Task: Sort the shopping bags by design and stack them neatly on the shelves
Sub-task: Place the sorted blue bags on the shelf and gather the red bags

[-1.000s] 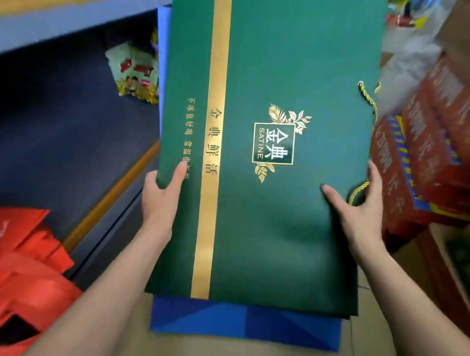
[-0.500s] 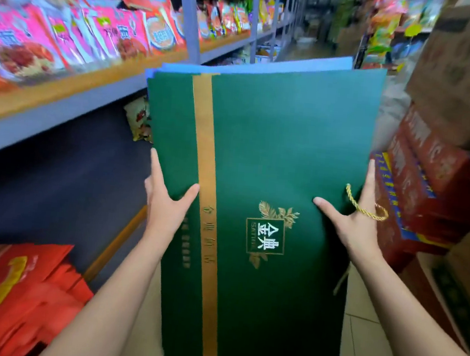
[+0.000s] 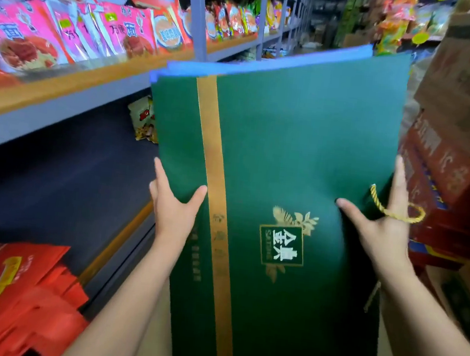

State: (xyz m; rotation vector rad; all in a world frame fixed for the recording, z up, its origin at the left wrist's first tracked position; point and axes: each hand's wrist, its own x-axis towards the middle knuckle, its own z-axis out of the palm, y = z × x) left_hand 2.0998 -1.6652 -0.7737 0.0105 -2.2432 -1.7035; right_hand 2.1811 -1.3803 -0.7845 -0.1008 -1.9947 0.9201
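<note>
She holds a flat stack of bags upright in the aisle, a green bag (image 3: 302, 155) in front and a blue bag (image 3: 256, 62) peeking out behind. The left hand (image 3: 174, 209) grips one long edge and the right hand (image 3: 380, 235) grips the other, thumbs on the face, probably to keep the sheets square. The dark lower shelf (image 3: 56, 177) beside her looks the likely spot; red bags (image 3: 16, 294) lie at its near end.

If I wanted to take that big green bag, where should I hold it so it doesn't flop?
Probably by its two long side edges, one hand from each side, as the left hand and right hand hold it now. The green bag is folded flat, tall and wide, so a grip at mid-height should steady it. The gold rope handle would let it swing.
</note>
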